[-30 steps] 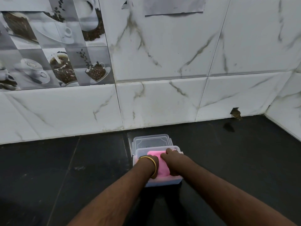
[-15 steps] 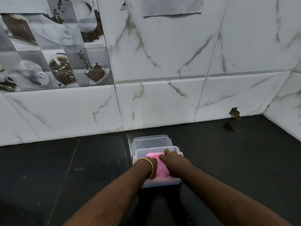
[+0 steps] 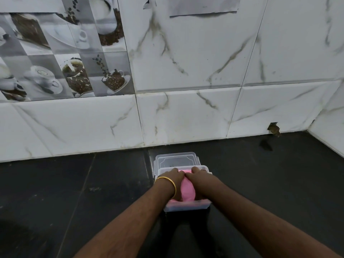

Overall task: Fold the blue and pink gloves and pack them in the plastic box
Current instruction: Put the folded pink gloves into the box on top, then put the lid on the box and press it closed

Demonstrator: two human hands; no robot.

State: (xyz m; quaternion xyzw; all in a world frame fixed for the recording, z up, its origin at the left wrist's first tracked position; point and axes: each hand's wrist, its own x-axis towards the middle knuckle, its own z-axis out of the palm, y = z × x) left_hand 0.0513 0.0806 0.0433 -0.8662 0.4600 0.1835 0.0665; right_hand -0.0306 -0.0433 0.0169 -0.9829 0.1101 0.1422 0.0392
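Even, soft indoor light, fairly bright on the white marble wall tiles (image 3: 186, 62), w/ a faint sheen along tile edges. Dark bench (image 3: 55, 192) reads dim, w/ dull reflections & soft shadows beneath both forearms. Wide-angle lens bows grout lines near frame edges. Focus sharp overall; no motion blur.

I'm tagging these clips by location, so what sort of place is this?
Probably a home kitchen counter: a dark stone worktop, a white marble-look tiled backsplash, and decorative tiles printed with coffee cups and beans.
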